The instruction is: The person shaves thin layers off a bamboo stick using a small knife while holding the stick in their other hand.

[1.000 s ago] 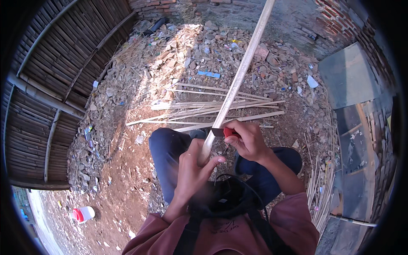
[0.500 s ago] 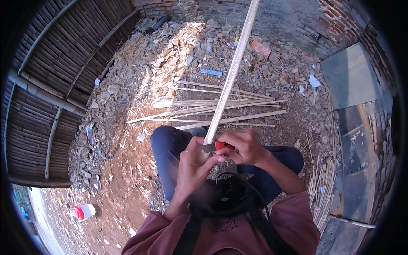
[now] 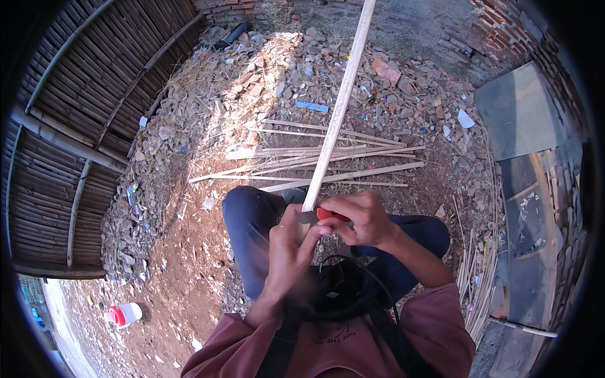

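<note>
A long pale strip, apparently split bamboo (image 3: 340,104), runs from my lap up past the top edge of the head view. My left hand (image 3: 291,242) is closed around its near end. In my right hand (image 3: 360,217) is a knife with a red handle (image 3: 329,215). Its short grey blade (image 3: 307,217) lies across the strip close to my left fingers. The thumb of my left hand reaches over toward the knife and my right fingers. Part of the strip's near end is hidden by my left hand.
Several split strips (image 3: 372,170) lie crossed on the ground past my knees. Rubble (image 3: 302,75) spreads to a brick wall. A slatted bamboo wall (image 3: 69,145) stands left; boards (image 3: 523,113) lean at the right. A white container with a red lid (image 3: 126,314) sits at lower left.
The far part of the strip has swung slightly left. The knife and my right hand have shifted a little left along with it. Both hands keep their hold.
</note>
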The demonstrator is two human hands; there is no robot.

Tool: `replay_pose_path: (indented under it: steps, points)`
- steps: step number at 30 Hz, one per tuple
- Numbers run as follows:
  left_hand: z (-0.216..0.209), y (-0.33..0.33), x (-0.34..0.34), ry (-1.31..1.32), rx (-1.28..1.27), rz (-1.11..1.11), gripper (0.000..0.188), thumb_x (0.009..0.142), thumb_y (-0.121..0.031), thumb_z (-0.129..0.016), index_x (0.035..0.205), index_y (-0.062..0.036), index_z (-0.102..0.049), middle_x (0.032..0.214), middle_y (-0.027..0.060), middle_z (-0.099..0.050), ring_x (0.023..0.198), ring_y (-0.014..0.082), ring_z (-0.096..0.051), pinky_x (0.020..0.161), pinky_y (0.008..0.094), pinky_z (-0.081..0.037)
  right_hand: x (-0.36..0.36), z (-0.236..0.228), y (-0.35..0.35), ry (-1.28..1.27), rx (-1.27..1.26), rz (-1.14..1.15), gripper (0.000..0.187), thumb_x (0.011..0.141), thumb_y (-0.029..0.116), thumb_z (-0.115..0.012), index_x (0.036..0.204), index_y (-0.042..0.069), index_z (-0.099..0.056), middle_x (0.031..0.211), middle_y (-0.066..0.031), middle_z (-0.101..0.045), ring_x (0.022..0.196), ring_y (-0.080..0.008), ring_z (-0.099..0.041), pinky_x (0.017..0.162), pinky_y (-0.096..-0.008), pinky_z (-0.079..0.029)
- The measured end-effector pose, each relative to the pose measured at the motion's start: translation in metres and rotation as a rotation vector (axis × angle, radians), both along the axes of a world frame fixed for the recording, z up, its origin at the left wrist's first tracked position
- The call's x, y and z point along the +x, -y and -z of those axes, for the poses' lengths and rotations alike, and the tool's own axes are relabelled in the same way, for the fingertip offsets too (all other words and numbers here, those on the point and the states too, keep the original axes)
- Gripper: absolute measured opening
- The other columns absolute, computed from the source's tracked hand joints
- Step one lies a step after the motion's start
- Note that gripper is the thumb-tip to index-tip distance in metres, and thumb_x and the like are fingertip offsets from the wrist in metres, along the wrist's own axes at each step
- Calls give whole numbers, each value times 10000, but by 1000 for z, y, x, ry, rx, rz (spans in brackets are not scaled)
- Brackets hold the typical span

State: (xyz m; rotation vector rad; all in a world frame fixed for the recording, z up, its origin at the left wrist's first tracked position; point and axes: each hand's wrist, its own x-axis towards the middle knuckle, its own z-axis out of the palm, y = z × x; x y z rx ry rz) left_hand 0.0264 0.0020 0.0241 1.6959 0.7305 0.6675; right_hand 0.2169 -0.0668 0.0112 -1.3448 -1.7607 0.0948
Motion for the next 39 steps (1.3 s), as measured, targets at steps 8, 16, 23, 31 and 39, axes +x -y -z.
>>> replay_pose_path:
  steps: [8,16,23,31,39]
  points:
    - [2,2,1,15,-60,-48,321,993,-177,-787,1172,34,-623,675,41,-693,591,36,-548,543,250,-436,-7,0,1,49,-6,79,253,948,321,-771,1084,112,-727,792,-37,-719,637,-243,-721,527,-380,-533]
    - [2,2,3,-37,37,-92,263,1002,-193,-781,1054,30,-650,692,86,-680,597,69,-546,545,288,-439,-16,4,-1,124,96,224,213,952,278,-765,1073,111,-710,753,-38,-660,621,-231,-700,524,-380,-525]
    - [2,-1,6,-17,100,-107,271,998,-209,-783,1020,30,-659,704,139,-673,586,150,-589,570,338,-474,-18,-8,1,178,85,272,197,938,243,-776,1066,110,-705,752,-36,-646,615,-224,-691,535,-373,-527]
    - [3,-2,6,-74,136,-121,297,1006,-252,-775,1019,20,-657,729,171,-694,583,230,-661,579,352,-502,-19,-10,1,239,103,332,223,946,282,-787,1062,108,-709,743,-28,-637,610,-216,-685,536,-366,-525]
    - [-7,6,2,-44,159,-166,410,1103,-380,-622,951,-3,-569,600,35,-440,571,84,-389,502,325,-323,-18,-14,-3,212,119,333,222,952,315,-788,1008,117,-705,732,-22,-642,601,-212,-681,531,-361,-514]
